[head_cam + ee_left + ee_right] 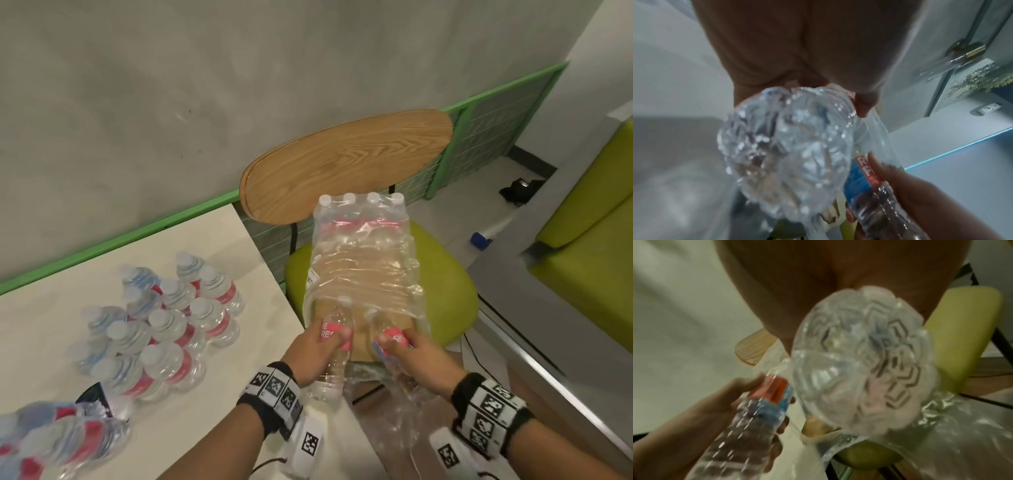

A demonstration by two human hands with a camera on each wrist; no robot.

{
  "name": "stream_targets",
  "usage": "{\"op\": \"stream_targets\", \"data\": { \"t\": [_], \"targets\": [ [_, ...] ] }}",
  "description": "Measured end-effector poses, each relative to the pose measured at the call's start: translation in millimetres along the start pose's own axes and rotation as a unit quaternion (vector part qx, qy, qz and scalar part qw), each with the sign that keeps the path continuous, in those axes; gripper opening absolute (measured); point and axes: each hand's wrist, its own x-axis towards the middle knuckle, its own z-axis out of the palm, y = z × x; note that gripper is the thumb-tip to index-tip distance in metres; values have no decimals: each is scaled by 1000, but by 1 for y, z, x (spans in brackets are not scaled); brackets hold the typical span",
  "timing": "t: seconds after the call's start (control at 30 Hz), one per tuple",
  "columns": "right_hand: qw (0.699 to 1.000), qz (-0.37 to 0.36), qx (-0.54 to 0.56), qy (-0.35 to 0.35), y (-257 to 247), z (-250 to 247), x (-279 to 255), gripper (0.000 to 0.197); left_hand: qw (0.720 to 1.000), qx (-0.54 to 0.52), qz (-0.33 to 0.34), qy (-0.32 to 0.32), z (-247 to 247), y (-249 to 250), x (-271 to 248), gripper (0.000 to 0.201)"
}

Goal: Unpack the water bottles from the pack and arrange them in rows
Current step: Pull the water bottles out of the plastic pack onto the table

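Left hand [313, 349] gripping one bottle [334, 356], right hand [411, 353] gripping another bottle [394, 346], at pack [363, 260] mouth

Soft even indoor light; dim, motion-blurred wrist views; wide-angle bending at edges.

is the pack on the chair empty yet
No. The pack is mostly emptied, but four capped bottles remain at its far end, and each hand holds one bottle at the torn end.

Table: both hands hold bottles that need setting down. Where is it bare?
On the table, bare patches lie behind the standing bottles toward the green ledge, and in front near the left hand. The near-left corner is crowded by another wrapped pack.
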Motion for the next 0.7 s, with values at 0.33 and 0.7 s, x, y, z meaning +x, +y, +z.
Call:
{"op": "stream_targets", "data": {
  "t": [0.33,0.7],
  "targets": [
    [994,-51,-60,-75,-38,82,-36,32,995,-12,-46,90,-82,-76,-129,42],
    [964,-174,-170,-108,-120,210,-25,57,956,-16,-50,290,-134,-147,-200,40]
  ]
}}
